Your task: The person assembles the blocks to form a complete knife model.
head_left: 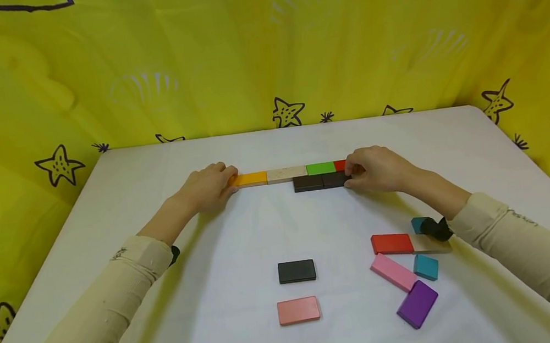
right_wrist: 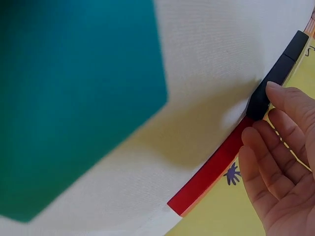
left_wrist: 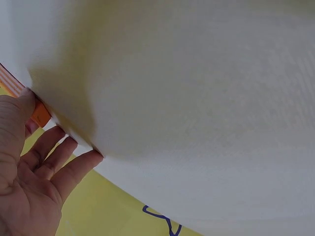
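In the head view a row of blocks lies flat on the table: an orange block (head_left: 251,179) at the left end, then a natural wood block (head_left: 286,174), a green block (head_left: 320,168) and a red block (head_left: 339,165). Against its near side lie two black blocks (head_left: 308,183) end to end. My left hand (head_left: 211,187) pinches the outer end of the orange block between thumb and fingers. At the other end my right hand (head_left: 376,169) pinches the right-hand black block (right_wrist: 261,101), hiding part of the red block (right_wrist: 211,169).
Nearer me lie a loose black block (head_left: 297,271) and a salmon block (head_left: 298,310). To the right is a cluster with a red block (head_left: 392,243), a pink block (head_left: 393,272), a teal block (head_left: 425,267) and a purple block (head_left: 417,304). A yellow curtain (head_left: 224,60) stands behind the table.
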### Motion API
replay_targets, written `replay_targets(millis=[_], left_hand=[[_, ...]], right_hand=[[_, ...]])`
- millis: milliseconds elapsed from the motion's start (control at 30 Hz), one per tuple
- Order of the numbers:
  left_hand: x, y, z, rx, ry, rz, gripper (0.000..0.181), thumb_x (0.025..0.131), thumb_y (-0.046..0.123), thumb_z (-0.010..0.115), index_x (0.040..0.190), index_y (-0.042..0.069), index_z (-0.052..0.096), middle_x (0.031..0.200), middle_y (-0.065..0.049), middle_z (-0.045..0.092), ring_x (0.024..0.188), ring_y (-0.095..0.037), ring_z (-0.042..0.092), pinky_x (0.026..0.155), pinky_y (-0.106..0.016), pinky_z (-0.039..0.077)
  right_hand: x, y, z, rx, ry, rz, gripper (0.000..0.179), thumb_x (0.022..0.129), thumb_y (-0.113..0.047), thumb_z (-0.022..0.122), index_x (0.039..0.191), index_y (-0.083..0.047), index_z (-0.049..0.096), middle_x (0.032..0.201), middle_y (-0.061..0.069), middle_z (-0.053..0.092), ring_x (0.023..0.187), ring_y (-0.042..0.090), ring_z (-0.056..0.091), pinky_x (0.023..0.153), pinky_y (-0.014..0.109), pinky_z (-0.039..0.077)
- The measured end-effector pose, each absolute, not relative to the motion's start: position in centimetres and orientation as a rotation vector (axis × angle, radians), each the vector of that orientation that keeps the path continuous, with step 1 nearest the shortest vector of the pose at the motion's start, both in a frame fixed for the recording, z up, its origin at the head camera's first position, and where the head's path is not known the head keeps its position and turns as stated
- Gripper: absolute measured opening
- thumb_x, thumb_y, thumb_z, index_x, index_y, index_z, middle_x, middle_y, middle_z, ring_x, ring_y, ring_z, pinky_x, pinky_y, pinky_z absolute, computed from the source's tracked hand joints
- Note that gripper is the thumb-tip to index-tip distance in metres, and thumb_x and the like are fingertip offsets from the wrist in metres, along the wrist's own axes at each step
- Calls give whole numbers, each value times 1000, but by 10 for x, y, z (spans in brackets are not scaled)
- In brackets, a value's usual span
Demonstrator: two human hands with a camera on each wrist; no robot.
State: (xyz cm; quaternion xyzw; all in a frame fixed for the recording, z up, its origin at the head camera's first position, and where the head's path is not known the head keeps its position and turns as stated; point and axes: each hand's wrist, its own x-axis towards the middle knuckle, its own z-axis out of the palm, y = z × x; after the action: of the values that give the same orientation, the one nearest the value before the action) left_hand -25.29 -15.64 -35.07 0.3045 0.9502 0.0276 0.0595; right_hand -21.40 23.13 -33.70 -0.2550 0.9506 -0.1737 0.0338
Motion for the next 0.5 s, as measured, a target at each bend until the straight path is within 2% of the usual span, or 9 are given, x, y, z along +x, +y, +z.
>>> replay_targets(millis=[500], left_hand=[[-252,-155,-349,901,2869,79,35,104,28,60,133,9,57,110,-12,58,90,-27,54,70,-41,50]], right_hand=[[-215,227,-337,-736,2926,-463,18,88,-18,81,96,-5,72,85,3,68,81,22,59,75,39,50]])
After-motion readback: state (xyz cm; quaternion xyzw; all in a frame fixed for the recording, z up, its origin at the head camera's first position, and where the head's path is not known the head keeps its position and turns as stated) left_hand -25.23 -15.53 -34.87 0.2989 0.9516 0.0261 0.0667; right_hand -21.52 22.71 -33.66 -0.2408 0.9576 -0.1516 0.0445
